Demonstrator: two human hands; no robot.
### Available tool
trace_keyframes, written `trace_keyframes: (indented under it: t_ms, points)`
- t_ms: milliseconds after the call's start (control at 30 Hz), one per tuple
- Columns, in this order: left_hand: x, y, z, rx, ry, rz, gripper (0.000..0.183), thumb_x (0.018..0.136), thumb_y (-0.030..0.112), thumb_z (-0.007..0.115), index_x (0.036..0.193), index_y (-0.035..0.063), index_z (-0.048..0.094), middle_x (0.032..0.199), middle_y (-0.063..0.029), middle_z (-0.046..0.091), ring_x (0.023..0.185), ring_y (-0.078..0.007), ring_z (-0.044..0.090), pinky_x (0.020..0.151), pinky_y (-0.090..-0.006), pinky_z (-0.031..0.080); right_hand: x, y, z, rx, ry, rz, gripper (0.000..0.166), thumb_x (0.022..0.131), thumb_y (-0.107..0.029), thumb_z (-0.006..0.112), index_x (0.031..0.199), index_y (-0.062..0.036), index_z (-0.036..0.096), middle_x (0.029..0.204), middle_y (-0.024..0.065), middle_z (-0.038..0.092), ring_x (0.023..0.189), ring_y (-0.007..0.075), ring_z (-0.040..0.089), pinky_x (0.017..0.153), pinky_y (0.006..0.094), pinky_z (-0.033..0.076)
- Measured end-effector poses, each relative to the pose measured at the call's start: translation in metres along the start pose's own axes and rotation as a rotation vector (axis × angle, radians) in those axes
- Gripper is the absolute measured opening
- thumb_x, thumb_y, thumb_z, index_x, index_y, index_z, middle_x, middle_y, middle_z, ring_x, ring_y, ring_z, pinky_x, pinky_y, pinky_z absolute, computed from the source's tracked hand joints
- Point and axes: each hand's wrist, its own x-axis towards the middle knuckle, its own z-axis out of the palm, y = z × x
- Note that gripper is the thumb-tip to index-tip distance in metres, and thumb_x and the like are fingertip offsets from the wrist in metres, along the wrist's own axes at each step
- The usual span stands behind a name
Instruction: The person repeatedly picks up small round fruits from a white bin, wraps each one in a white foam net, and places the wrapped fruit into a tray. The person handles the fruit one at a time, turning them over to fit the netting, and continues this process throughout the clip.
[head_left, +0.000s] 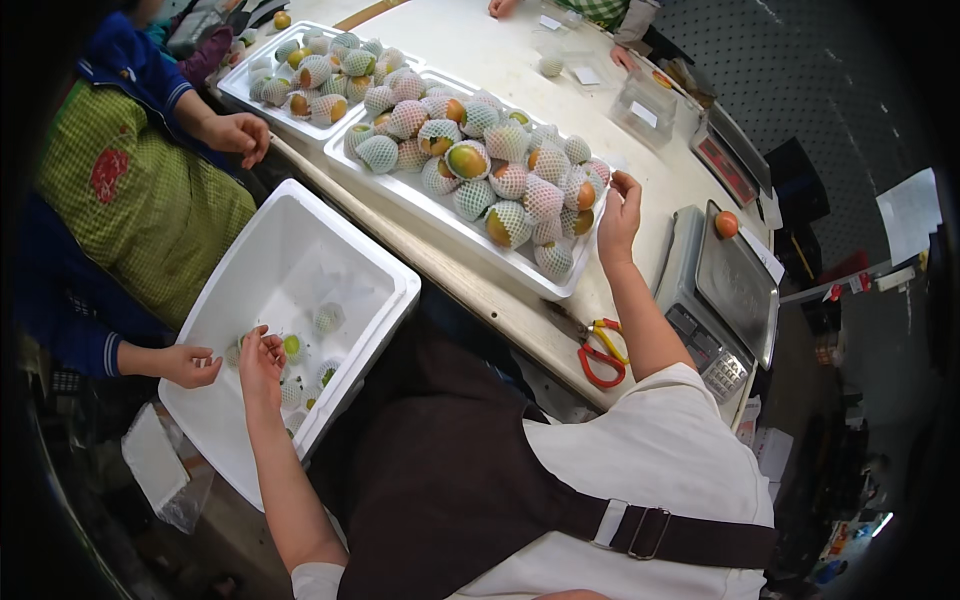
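Note:
My left hand (262, 367) is over the deep white foam box (337, 225), fingers apart and nothing visible in them. Several round fruits in foam net sleeves (328, 318) lie on the box floor, one showing green (291, 344); my hand partly hides some. On the table, my right hand (621, 217) is at the right end of a white foam tray (450, 214), fingers loosely bent and holding nothing visible. Whether it touches the rim is unclear. Heaped in that tray are green-and-orange fruits in net sleeves (468, 160).
A co-worker's hands (236, 136) (187, 366) are beside the box. Another filled foam tray (247, 94) adjoins mine. Red-and-yellow-handled scissors (602, 352) lie near the table edge by a digital scale (739, 277) bearing an orange-red fruit (726, 224). Clear plastic containers (643, 109) stand farther back.

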Motion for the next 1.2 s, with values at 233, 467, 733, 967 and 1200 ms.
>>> trace_keyframes:
  t_ms: [233, 467, 733, 967, 1200]
  points:
    - [0.004, 0.000, -0.002, 0.001, 0.014, -0.022, 0.025, 0.100, 0.031, 0.051, 0.113, 0.0092, 0.051, 0.086, -0.0022, 0.059, 0.074, -0.0098, 0.054, 0.065, -0.0228, 0.045, -0.005, -0.012, -0.004, -0.115, -0.257, -0.101, 0.041, 0.083, -0.002, 0.053, 0.124, -0.0057, 0.054, 0.121, 0.0112, 0.055, 0.110, 0.0243, 0.053, 0.095, 0.0354, 0.044]
    - [0.007, -0.002, -0.006, -0.018, 0.013, -0.046, 0.024, 0.100, 0.029, 0.051, 0.113, 0.0093, 0.052, 0.086, -0.0024, 0.059, 0.075, -0.0102, 0.054, 0.066, -0.0236, 0.045, 0.010, -0.008, -0.007, -0.288, -0.453, -0.181, 0.044, 0.068, -0.004, 0.073, 0.110, -0.0073, 0.061, 0.110, 0.0127, 0.053, 0.111, 0.0327, 0.049, 0.098, 0.0402, 0.041]
    - [0.002, 0.001, 0.001, -0.004, 0.016, -0.019, 0.024, 0.100, 0.030, 0.051, 0.112, 0.0092, 0.053, 0.084, -0.0015, 0.059, 0.073, -0.0094, 0.053, 0.066, -0.0234, 0.044, 0.012, -0.014, -0.002, -0.478, -0.554, -0.298, 0.055, 0.072, -0.006, 0.073, 0.124, -0.0096, 0.055, 0.114, 0.0130, 0.055, 0.109, 0.0315, 0.052, 0.096, 0.0411, 0.043]
    - [0.000, 0.001, 0.005, 0.010, 0.030, -0.008, 0.023, 0.100, 0.029, 0.051, 0.110, 0.0091, 0.055, 0.083, -0.0005, 0.059, 0.073, -0.0085, 0.053, 0.066, -0.0229, 0.044, 0.036, -0.056, -0.028, 1.035, -0.517, 0.535, 0.056, 0.082, -0.018, 0.051, 0.135, -0.0030, 0.042, 0.128, 0.0144, 0.056, 0.120, 0.0317, 0.053, 0.097, 0.0424, 0.044]
    - [-0.001, 0.002, 0.005, 0.011, 0.020, -0.010, 0.023, 0.100, 0.028, 0.051, 0.110, 0.0085, 0.055, 0.083, -0.0006, 0.059, 0.073, -0.0087, 0.053, 0.066, -0.0226, 0.044, 0.022, -0.108, -0.022, 1.145, -0.645, 0.512, 0.063, 0.067, -0.009, 0.050, 0.130, -0.0031, 0.044, 0.133, 0.0210, 0.048, 0.127, 0.0365, 0.046, 0.110, 0.0479, 0.036]
